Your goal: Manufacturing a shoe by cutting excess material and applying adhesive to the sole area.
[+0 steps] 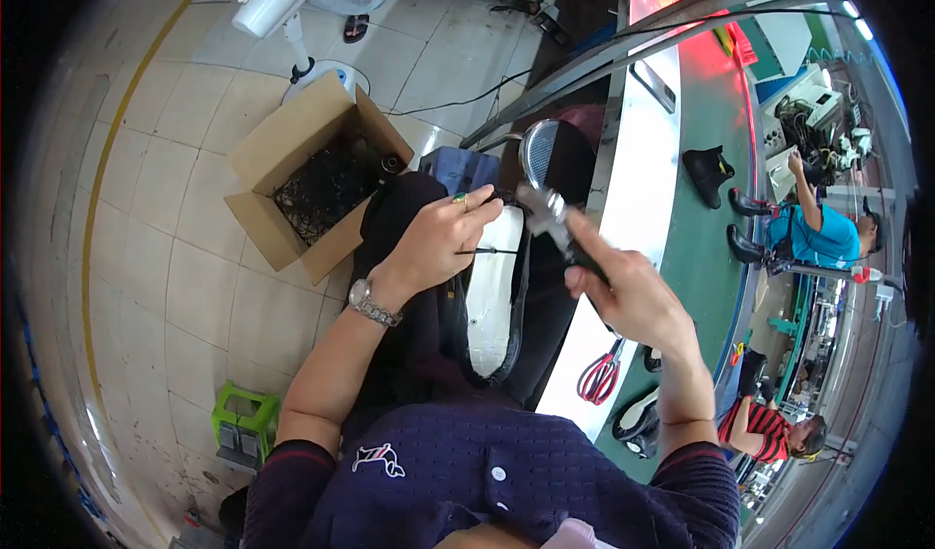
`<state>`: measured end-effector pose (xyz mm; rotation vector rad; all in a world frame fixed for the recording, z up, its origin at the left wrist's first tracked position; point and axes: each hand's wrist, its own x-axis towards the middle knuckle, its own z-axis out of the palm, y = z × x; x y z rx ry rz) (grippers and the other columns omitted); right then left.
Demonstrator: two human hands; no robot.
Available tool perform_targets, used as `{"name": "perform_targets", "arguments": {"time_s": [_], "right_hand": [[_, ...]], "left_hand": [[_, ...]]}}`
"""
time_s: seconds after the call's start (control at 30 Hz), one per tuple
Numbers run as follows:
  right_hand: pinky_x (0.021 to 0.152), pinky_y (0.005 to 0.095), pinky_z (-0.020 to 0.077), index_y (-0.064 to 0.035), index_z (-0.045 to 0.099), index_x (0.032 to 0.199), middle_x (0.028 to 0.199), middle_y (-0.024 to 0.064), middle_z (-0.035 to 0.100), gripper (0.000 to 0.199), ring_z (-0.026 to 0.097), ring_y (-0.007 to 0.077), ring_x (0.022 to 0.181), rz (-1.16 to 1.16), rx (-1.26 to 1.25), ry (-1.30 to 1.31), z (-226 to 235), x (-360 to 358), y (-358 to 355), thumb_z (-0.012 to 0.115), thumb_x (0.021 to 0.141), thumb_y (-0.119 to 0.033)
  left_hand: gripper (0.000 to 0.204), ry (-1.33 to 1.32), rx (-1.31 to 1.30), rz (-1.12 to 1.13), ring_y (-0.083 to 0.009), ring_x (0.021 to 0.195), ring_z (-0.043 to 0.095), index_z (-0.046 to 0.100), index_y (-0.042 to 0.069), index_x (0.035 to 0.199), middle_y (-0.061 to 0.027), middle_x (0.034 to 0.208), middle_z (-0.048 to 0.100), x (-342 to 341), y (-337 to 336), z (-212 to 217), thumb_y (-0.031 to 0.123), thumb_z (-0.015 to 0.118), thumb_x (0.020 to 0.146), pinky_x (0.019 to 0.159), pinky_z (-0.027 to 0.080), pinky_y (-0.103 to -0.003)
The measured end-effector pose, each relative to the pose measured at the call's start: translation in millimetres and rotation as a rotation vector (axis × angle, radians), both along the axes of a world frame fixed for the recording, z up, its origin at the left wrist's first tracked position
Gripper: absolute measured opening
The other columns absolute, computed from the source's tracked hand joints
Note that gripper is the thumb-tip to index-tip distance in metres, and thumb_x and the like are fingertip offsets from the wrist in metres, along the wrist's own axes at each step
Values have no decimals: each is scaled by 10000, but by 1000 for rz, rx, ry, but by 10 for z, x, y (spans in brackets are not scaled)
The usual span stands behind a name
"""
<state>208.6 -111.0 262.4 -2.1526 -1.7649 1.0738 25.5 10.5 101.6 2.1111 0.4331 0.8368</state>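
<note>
A black shoe upper on a last (490, 305) rests bottom up across my lap, with its pale underside showing. My left hand (443, 242) is closed at its far left edge, thumb and fingers pinching the dark material near the end. A thin dark cord (492, 251) crosses the pale underside beside these fingers. My right hand (638, 296) grips the black handle of a hammer (548, 210). Its metal head is slightly blurred and lies close to the far right edge of the shoe. The exact point of contact is hidden.
An open cardboard box (292, 174) with black scraps stands on the floor at left. Red-handled scissors (599, 378) lie on the white ledge (623, 247) at right. Shoes sit on a green conveyor belt (696, 257). A fan (282, 3), a green stool (245, 413) and co-workers (813, 232) are around.
</note>
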Motion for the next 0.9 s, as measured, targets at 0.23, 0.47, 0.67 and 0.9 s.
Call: {"name": "perform_targets", "arguments": {"time_s": [0.23,0.47,0.67,0.9], "right_hand": [[588,499,492,-133,255,1499,715,258,627,666,629,443,650,-10,166,-236,-611,-188,-12,574,916,-94],[601,473,511,-116,222,1511,717,216,645,696,650,406,643,-236,516,-124,-662,-243,-109,580,915,-99],[563,469,505,-125,220,1513,678,206,635,695,649,400,616,36,244,-203,-385,-191,-1,578,918,-102],[554,458,514,-155,212,1518,646,200,630,694,650,391,606,39,308,-310,-756,-144,-103,565,922,-120]], "left_hand": [[438,20,36,-37,-381,978,625,577,-8,1142,-268,1216,590,-34,-12,-43,-26,621,707,894,499,-420],[489,9,34,12,-320,853,649,630,19,1173,-188,1233,623,21,-44,1,-54,610,690,786,529,-375],[387,37,31,14,-371,931,645,609,1,1095,-257,1208,609,-27,17,-17,-28,619,709,802,532,-407],[244,-55,55,48,-344,956,658,587,11,1068,-199,1069,671,52,-9,-76,4,606,825,777,531,-401]]}}
